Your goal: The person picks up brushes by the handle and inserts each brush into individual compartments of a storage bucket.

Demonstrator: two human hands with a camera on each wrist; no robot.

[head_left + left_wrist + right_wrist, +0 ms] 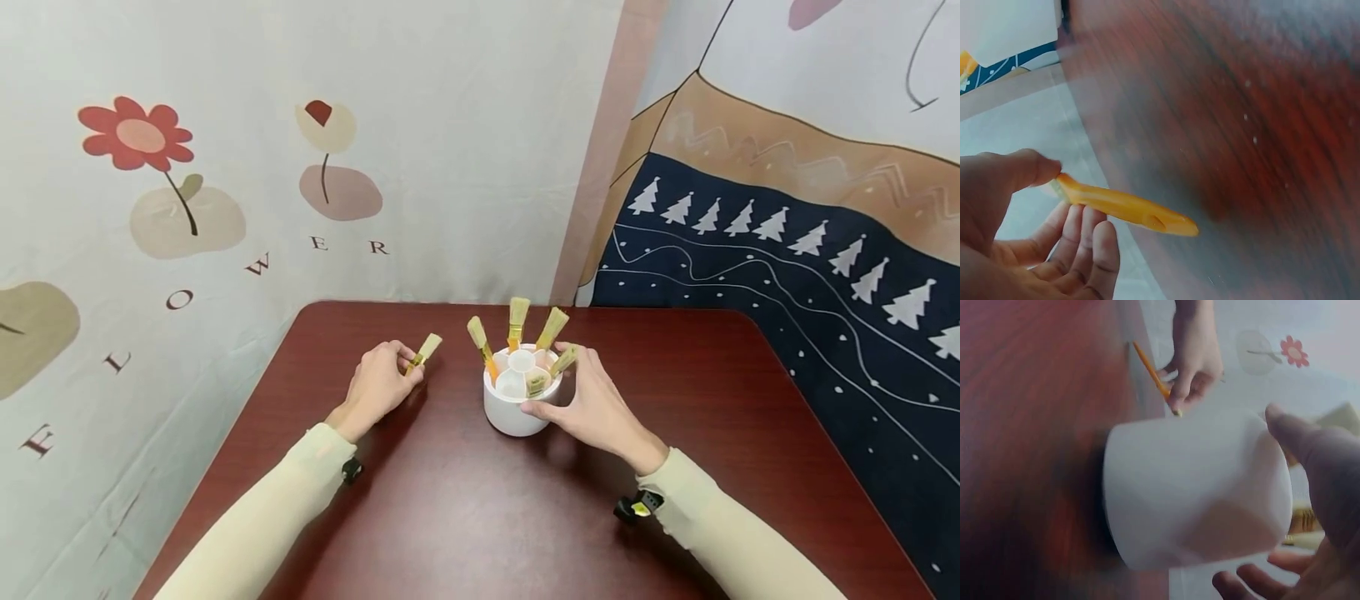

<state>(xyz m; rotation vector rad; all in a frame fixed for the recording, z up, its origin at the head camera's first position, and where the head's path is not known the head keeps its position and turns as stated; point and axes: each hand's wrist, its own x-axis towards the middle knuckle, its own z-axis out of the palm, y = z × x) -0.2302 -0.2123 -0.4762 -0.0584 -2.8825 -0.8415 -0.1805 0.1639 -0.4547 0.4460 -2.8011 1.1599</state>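
Observation:
My left hand (pixel 377 385) pinches a paintbrush (pixel 427 348) by its ferrule, left of a round white brush holder (pixel 516 418). The bristles point up and away; the orange handle (pixel 1129 206) slants down over the table in the left wrist view. My right hand (pixel 600 408) grips the holder's right side near the rim, thumb in front and fingers behind. Several flat brushes (pixel 518 312) stand in the holder's compartments, fanned outward with bristles up. In the right wrist view the holder's smooth wall (pixel 1191 487) hides most of them.
The holder stands on a dark red-brown wooden table (pixel 450 517) with rounded far corners. Behind it hang a pale cloth (pixel 480 167) with printed flowers and letters and a dark blue cloth (pixel 712 250) with white trees.

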